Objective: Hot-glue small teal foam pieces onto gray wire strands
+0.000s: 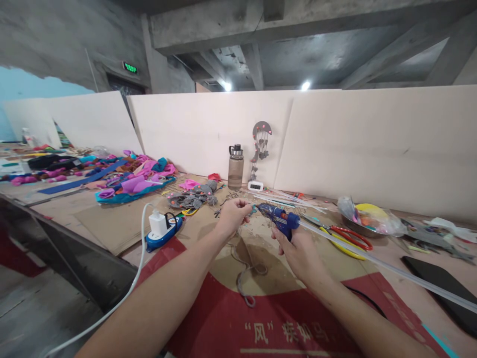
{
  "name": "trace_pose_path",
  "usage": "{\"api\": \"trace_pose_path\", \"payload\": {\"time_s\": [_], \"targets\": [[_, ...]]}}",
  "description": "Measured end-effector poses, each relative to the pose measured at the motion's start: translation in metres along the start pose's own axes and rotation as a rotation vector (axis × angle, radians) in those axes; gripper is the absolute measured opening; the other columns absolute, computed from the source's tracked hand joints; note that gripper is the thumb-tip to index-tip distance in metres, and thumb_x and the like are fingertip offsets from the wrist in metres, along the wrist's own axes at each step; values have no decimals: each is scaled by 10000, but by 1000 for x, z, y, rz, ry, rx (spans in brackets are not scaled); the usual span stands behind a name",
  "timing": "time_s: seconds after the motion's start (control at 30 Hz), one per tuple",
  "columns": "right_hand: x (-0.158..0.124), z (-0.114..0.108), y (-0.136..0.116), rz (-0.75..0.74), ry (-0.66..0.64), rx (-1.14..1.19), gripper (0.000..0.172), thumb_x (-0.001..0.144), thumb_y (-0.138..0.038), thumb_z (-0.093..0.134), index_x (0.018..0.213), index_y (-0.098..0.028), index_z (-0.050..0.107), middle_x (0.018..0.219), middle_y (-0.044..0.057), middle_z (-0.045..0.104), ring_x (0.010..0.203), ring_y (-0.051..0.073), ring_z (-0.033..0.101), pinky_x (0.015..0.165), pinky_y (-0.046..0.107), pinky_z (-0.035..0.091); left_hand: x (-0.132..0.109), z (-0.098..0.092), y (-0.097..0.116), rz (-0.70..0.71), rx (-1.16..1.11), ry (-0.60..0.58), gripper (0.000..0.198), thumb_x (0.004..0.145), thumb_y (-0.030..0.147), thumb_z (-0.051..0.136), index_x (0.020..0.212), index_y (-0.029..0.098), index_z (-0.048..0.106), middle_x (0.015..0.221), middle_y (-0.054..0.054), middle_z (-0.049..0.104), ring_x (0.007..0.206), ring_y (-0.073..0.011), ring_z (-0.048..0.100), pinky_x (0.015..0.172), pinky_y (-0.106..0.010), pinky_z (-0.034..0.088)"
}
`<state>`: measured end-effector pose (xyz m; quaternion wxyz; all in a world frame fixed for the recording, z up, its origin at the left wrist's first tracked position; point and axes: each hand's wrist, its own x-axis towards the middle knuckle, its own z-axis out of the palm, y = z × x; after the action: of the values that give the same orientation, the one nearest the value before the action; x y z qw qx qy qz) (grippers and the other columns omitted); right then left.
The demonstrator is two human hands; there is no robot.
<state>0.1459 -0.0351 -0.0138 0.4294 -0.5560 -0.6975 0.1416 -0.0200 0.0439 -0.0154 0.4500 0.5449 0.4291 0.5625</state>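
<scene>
My left hand [235, 215] is closed in a pinch, thumb against fingertips, on a small teal piece [254, 210] too small to make out well. Wrapped round the handle of a blue hot glue gun [280, 219] is my right hand [300, 251]. The gun's nozzle points left and is right at the teal piece; whether they touch I cannot tell. A long clear glue stick [335, 241] runs out of the gun's back to the lower right. Below my left hand, a grey cord [246, 276] lies in loops on the red and brown cardboard [223, 318].
Left stand a blue power strip [164, 233] with a white plug and grey felt pieces [196, 195]. A bottle [235, 169] and small clock [255, 186] stand behind. At right lie red-handled scissors [350, 236], a metal bowl [372, 228] and a black phone [443, 288].
</scene>
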Motion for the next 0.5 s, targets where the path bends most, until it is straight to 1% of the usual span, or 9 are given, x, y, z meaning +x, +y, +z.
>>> {"api": "trace_pose_path", "payload": {"time_s": [0.23,0.5], "targets": [[0,1,1,7,-30,6,313,849,-414,411,929,-164,583,746,54,633,583,170,565,586,300,441,1,-1,-2,12,26,4,115,657,242,628,666,159,549,453,60,477,386,-65,451,394,-170,272],[0,2,1,-6,-10,5,309,851,-402,426,965,-168,593,668,35,607,601,183,573,604,303,443,1,0,-2,9,40,13,106,661,235,622,669,155,553,455,58,487,380,-64,449,391,-171,283]]}}
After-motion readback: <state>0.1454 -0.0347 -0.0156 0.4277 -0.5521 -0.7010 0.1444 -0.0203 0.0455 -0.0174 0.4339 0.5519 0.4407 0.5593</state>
